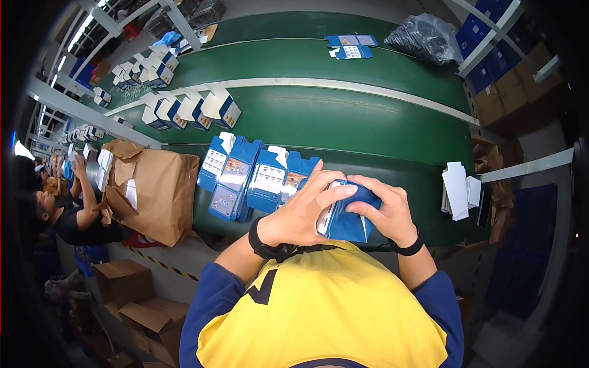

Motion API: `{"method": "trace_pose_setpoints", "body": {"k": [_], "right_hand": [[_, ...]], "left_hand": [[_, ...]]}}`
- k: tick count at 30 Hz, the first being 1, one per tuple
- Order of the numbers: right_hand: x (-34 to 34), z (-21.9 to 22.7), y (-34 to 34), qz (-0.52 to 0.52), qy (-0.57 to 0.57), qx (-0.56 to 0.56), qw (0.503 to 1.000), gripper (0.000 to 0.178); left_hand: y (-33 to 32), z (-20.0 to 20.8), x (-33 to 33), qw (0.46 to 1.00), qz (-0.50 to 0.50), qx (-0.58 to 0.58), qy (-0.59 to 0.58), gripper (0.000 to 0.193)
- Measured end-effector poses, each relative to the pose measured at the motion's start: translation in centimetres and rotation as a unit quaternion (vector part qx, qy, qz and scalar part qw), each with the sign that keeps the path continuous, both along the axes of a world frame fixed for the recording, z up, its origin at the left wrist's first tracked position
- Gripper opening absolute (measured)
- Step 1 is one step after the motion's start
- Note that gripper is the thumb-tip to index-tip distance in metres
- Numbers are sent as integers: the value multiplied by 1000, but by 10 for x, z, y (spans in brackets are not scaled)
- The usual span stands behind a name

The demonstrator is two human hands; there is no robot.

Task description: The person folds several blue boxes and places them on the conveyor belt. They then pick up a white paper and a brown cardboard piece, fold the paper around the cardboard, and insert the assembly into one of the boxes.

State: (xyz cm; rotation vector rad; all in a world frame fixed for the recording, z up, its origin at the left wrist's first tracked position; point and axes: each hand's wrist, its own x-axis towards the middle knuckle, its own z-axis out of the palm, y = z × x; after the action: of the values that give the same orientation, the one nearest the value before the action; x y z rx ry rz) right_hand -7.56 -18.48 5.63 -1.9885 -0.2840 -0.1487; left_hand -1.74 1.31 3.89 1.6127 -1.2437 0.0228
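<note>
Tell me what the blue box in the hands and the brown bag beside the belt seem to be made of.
The blue box, held by the left hand and right hand, looks like thin printed cardboard: sharp folds, flat panels, slight sheen. The brown bag looks like matte kraft paper, creased and crumpled.

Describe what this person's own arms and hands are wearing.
Both hands are bare, no gloves. The left hand and right hand each have a black wrist strap, and a thin black cord runs between the two straps. Dark blue sleeves cover the upper arms, joined to a yellow top.
</note>
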Motion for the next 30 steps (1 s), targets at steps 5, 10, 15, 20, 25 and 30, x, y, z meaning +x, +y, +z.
{"method": "trace_pose_setpoints", "body": {"k": [5,10,15,20,25,30], "right_hand": [[8,-3,0,11,22,6,1000,38],[12,-10,3,-34,80,192,978,30],[15,-16,1,-75,127,315,938,27],[18,-5,2,-60,186,331,923,28],[17,-5,6,-39,84,274,957,30],[20,7,1,-10,6,164,986,33]], "left_hand": [[3,-1,3,999,-5,32,13,100],[-2,-6,8,999,6,19,26,101],[-13,-20,-4,998,56,-17,24,94],[-4,-33,12,999,-2,-11,33,90],[-22,-32,3,994,62,-60,-67,102],[-30,-9,-14,983,114,-64,125,116]]}}
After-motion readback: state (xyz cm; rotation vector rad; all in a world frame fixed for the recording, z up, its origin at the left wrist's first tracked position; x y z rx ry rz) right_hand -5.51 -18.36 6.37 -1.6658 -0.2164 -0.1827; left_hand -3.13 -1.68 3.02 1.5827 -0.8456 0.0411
